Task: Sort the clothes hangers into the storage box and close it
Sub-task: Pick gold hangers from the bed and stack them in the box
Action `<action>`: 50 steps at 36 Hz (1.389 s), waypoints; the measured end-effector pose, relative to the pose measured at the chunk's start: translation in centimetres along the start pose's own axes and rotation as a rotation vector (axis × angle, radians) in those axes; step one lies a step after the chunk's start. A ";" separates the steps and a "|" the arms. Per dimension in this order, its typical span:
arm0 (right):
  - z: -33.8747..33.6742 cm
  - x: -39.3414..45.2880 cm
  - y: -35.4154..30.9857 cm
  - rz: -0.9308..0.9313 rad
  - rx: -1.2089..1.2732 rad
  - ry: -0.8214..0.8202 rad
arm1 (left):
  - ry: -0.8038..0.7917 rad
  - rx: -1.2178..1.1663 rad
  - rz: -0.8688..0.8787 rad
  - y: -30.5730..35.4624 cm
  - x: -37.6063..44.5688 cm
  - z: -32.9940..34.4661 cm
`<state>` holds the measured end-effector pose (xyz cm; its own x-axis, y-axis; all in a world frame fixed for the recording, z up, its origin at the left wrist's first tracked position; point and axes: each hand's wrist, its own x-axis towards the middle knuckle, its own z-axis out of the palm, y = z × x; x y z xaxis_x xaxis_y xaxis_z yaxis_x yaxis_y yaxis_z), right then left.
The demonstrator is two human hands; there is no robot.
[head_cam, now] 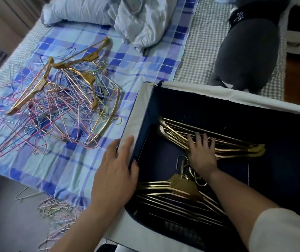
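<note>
Blue-and-white checked cotton bedsheet (145, 73) covers the bed in front of you, with a crumpled pale blue quilt (138, 24) at its far edge and a dark grey cushion-like bundle (245, 55) at the far right.

To your right, on the bed's near edge, sits the large navy fabric storage box with a pale lining rim (236, 96), its top open. Inside, gold metal hangers lie in two flat stacks: a far stack (227, 140) running left to right, and a near stack (173, 193) beside your right forearm, with their hooks meeting in the middle.

To your left, well apart from the box, lies the tangled pile of thin wire hangers in pink, blue and pale green (54, 113), with several gold hangers (76, 70) on top, mostly running diagonally away from you. A few more wire hangers (54, 210) have slid off the sheet's near edge.

Your left hand (118, 166) rests flat and relaxed on the box's left rim, gripping nothing. It is the nearer hand to the pile, so the next reach probably goes up and leftward. Your right hand (200, 153) is inside the box, fingers spread straight, pressing on the far gold stack.

Much sorting remains, and the box cannot be closed yet.
</note>
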<state>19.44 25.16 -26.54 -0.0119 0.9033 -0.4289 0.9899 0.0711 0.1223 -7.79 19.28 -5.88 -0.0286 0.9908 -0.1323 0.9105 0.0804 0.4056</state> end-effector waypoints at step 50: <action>4.8 -2.8 1.5 0.843 1.454 -0.437 | -1.319 0.364 0.133 2.8 2.2 22.4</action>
<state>21.65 20.72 -29.46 0.3247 0.3003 -0.8969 0.0146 -0.9497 -0.3127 3.96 19.20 -25.31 0.2893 0.1353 -0.9476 0.9372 -0.2416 0.2516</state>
